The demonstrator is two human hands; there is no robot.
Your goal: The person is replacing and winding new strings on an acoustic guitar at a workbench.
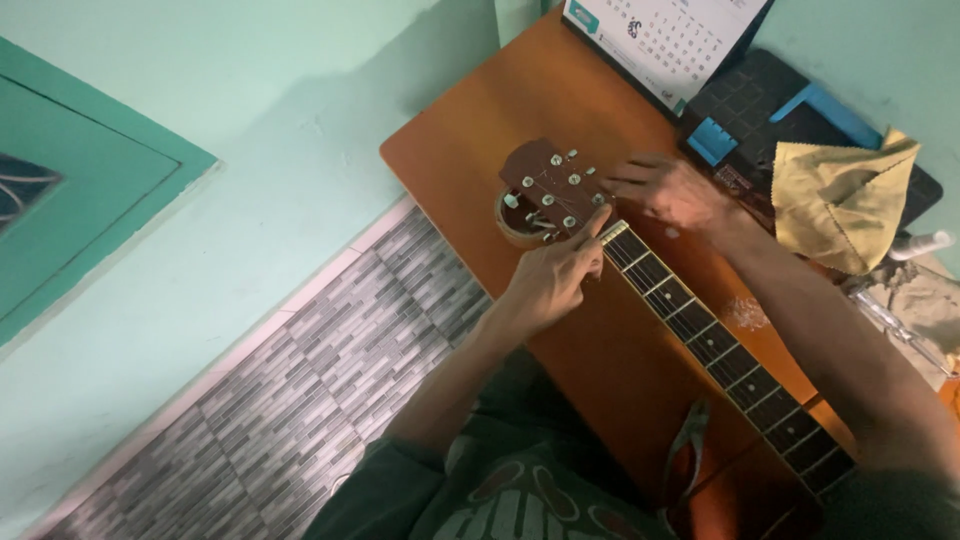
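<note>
left hand [548,283] fingers pinched, right hand [672,190] spread

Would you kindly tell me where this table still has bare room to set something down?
Bare wood lies between the headstock and the calendar, and along the table edge between the left hand and the pliers. Right of the guitar neck, the cloth and dark mat crowd it.

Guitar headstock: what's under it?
A roll of tape sits on the wooden table beneath the headstock, propping it. Only the roll's left part shows; the rest is covered by the headstock.
</note>
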